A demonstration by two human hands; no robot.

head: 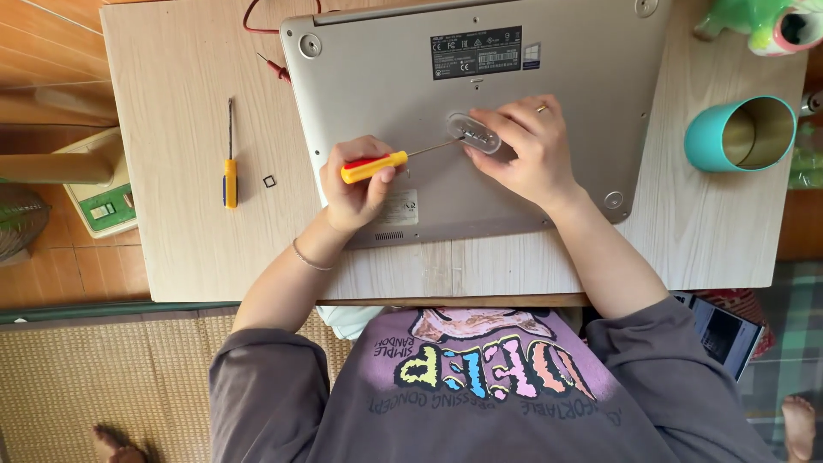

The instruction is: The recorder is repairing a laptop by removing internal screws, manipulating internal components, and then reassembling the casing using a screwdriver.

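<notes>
A silver laptop (514,77) lies bottom side up on a light wooden table (180,249). My left hand (356,184) grips a screwdriver with a red and yellow handle (374,165). Its thin shaft points right, to a small clear oval plastic piece (473,133) resting on the laptop's base. My right hand (527,150) holds that clear piece down with its fingertips. A ring shows on one of that hand's fingers.
A second screwdriver with a yellow and blue handle (230,167) lies at the table's left, with a tiny black square part (269,181) beside it. A red probe lead (273,67) lies near the laptop's corner. A teal cup (741,133) and a green figurine (759,21) stand at the right.
</notes>
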